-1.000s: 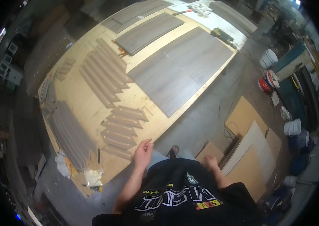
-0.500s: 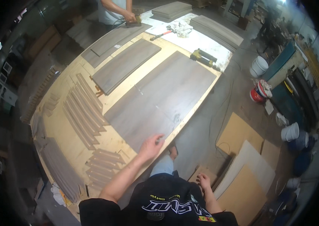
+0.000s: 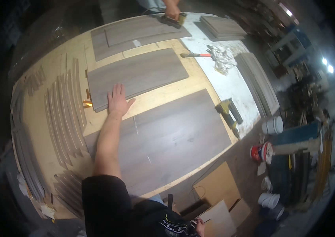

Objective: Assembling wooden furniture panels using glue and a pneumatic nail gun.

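My left hand [image 3: 118,101] lies flat with fingers apart on the near edge of a grey-brown wood panel [image 3: 140,75], which appears to be a stack of two. Nearer to me, a larger panel [image 3: 171,136] of the same colour lies flat on the pale wooden worktable [image 3: 153,90], below my left forearm. My right hand [image 3: 200,228] hangs low by my body at the bottom edge, away from the table. Its fingers are too small and partly hidden to read.
Long thin strips [image 3: 63,114] lie left on the table. A yellow-black nail gun [image 3: 229,114], a red-handled hammer [image 3: 197,55] and a crumpled rag [image 3: 223,59] sit right. Across the table another person's hand [image 3: 172,11] holds a power tool [image 3: 173,20]. Buckets [image 3: 273,125] and boards [image 3: 219,183] stand on the floor.
My left hand has reached forward from the near edge of the large panel to the middle panel. The view has turned. The other person's tool still rests on the far panel.
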